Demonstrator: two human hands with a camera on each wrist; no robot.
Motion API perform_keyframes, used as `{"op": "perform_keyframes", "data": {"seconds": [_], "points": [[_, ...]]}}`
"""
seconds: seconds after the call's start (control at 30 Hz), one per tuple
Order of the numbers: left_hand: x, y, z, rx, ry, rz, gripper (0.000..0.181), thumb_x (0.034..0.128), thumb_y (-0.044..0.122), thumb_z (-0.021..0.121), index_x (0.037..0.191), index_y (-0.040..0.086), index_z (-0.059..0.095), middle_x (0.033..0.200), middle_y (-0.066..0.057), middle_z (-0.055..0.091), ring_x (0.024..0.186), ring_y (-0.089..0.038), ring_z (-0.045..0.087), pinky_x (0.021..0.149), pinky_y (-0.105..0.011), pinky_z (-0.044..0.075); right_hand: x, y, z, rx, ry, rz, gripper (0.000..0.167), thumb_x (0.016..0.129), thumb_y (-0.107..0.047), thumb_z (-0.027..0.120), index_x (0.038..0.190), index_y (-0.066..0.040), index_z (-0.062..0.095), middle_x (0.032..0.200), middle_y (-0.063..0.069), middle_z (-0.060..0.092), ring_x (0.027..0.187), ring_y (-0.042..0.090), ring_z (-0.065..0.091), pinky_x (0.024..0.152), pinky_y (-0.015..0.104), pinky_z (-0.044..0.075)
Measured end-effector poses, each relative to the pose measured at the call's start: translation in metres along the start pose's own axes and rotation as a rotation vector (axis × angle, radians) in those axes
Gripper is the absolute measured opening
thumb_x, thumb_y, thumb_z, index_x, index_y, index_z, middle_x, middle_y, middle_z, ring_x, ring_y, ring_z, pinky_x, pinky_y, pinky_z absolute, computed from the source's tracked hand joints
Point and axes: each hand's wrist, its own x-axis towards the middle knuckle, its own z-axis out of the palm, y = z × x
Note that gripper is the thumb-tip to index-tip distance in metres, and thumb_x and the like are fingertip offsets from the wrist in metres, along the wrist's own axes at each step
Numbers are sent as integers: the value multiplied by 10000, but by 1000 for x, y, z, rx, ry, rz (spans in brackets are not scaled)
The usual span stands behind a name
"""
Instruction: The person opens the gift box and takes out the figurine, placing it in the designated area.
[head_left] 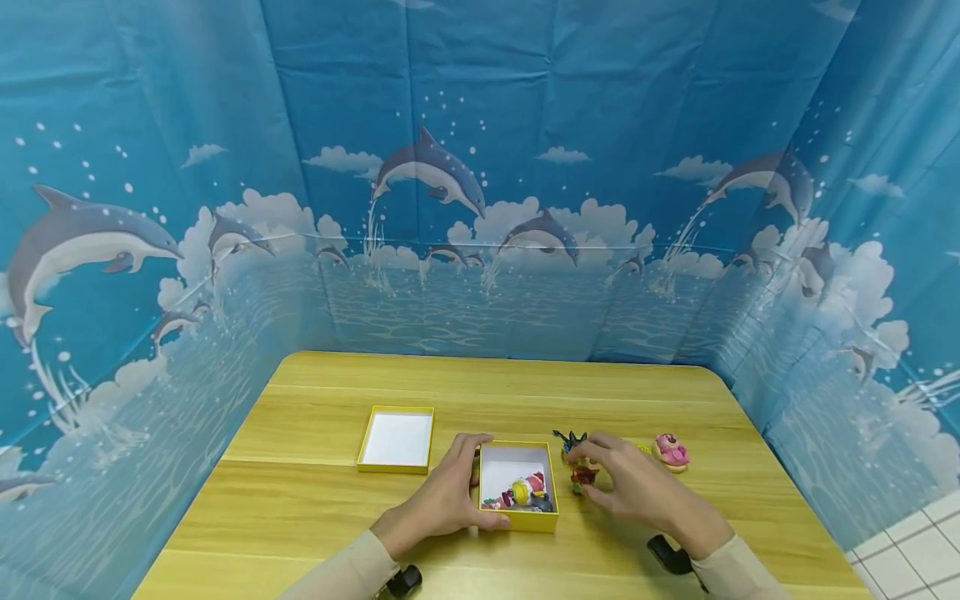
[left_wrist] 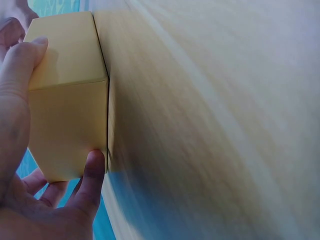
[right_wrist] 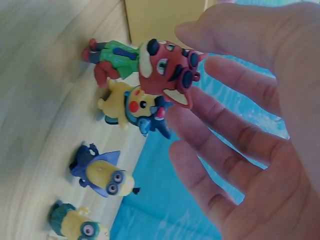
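Note:
My left hand [head_left: 450,492] holds a small yellow box [head_left: 536,523], thumb on its near side and fingers towards its far side. Inside lie several toy figures [head_left: 523,492], one red, white and yellow. To the right of the box, my right hand [head_left: 637,483] reaches around a red fox figure [right_wrist: 167,72] in a green jacket. In the right wrist view its fingers are spread beside the fox's head, with no clear grip. A Pikachu figure [right_wrist: 131,106] with a dark hat stands beside the fox. Two minion figures [right_wrist: 102,172] are further along.
A yellow-rimmed lid [head_left: 397,437] with a white inside lies left of the box. A pink bear figure [head_left: 671,452] sits to the right, beyond the right hand. The wooden table [head_left: 300,533] backs onto a blue dolphin curtain [head_left: 480,317].

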Motion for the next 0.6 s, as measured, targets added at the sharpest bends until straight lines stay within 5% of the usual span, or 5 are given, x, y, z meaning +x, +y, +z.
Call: {"op": "perform_keyframes", "data": {"seconds": [0.6], "points": [[-1,1,0,3,5,9,1277,809,637,1047,1777,154,368,1708,-136,487,1367,-232,615,1183,-474,595,4,-11,-7,-156,109,-63,369,945,-183,986,1257,-288,820,1227,-15,797,983,175,752,832,407,652]]}}
